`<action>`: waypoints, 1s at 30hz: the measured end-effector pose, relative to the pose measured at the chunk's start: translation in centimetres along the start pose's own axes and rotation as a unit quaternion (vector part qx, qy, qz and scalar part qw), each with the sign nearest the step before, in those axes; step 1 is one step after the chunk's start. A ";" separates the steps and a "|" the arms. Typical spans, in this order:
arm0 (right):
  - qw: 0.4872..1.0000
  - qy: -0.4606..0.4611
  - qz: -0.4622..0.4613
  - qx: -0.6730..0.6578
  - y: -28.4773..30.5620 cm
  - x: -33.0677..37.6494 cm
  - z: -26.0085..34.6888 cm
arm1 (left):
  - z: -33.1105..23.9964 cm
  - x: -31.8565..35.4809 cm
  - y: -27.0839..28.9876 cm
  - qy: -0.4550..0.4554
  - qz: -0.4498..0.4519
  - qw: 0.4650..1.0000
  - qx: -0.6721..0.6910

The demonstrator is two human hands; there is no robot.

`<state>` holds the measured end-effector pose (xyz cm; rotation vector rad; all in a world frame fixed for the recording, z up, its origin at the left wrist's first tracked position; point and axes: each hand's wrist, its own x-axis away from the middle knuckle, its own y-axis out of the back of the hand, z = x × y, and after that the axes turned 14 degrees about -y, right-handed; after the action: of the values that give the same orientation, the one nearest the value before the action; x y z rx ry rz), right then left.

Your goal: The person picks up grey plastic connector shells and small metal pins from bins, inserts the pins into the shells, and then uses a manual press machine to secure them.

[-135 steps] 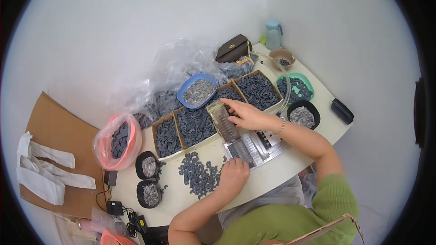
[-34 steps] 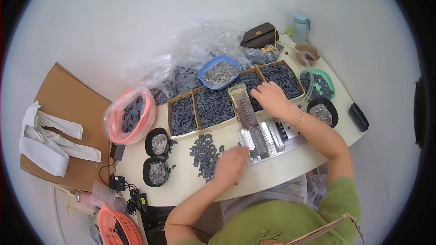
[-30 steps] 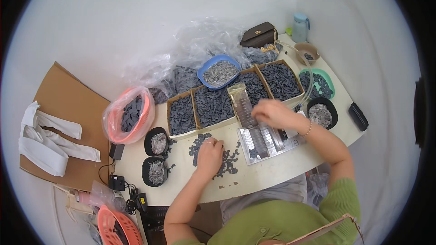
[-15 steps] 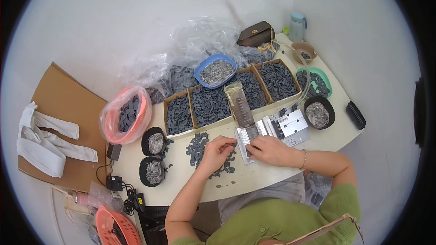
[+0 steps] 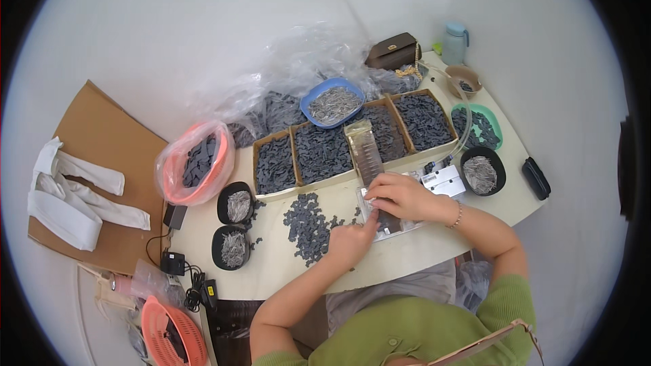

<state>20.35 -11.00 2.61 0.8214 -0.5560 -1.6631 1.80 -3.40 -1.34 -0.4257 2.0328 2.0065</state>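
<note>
On the front right of the table sits a metal fixture (image 5: pixel 389 230) with a clear-topped dark strip (image 5: pixel 364 152) running away from it toward the boxes. My right hand (image 5: pixel 407 198) lies over the fixture, its fingers bent and pressed together near its left side. My left hand (image 5: pixel 351 242) is closed except for the index finger, which reaches to the fixture's left side beside my right fingertips. Whatever either hand's fingers hold is too small or hidden. Left of my left hand spreads a loose pile of small dark grey parts (image 5: pixel 306 227).
Behind are divided cardboard boxes (image 5: pixel 271 195) of grey parts, with a blue bowl (image 5: pixel 303 110) of metal pins on top. Black bowls (image 5: pixel 214 251) of pins stand left, another black bowl (image 5: pixel 500 179) right. A metal block (image 5: pixel 444 181) with a hose adjoins the fixture.
My left hand has moved right, from beside the loose parts to the fixture. My right hand has slid farther up the fixture. The whole view has shifted slightly.
</note>
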 end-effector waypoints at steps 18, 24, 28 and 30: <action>0.988 0.071 0.069 0.120 -5.5 -5.0 2.5 | 8.8 8.0 2.1 0.177 -0.012 0.980 0.085; 0.997 0.009 0.024 0.071 -0.8 -2.3 0.4 | 8.1 5.9 1.1 0.096 -0.004 0.986 0.139; 0.997 -0.059 0.027 0.049 -0.9 -0.1 -0.9 | 7.5 4.3 1.6 0.061 -0.051 0.972 0.220; 0.998 -0.026 -0.006 0.055 -1.4 0.3 -1.0 | 7.6 3.4 1.9 0.075 -0.112 0.961 0.243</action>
<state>20.19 -10.91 0.80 0.8643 -0.6835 -1.6809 -2.30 4.14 -0.98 -0.6771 2.3465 1.3188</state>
